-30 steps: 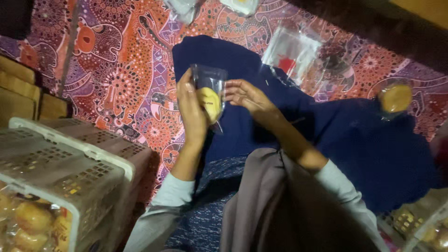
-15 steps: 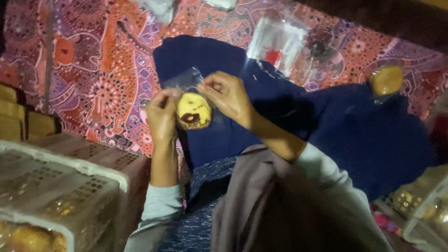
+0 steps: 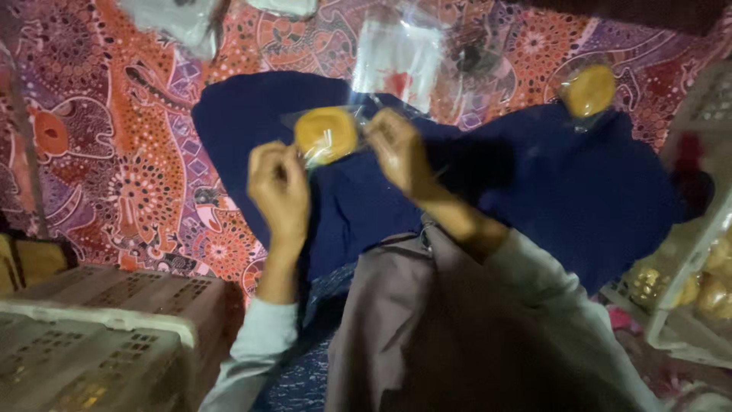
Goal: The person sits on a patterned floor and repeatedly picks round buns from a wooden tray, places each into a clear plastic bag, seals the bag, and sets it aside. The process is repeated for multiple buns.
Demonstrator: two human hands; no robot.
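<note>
Round yellow cake point(image 3: 325, 134) in clear wrapper, held above the blue cloth point(image 3: 534, 175). Right hand point(image 3: 396, 149) pinches wrapper's right edge; left hand point(image 3: 279, 187) (lower, equally close) grips its lower-left corner.

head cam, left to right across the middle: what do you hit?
Patterned red-purple cloth → left hand → round yellow item in a clear wrapper → right hand → dark blue cloth → second wrapped yellow item → pale crate edge.
</note>
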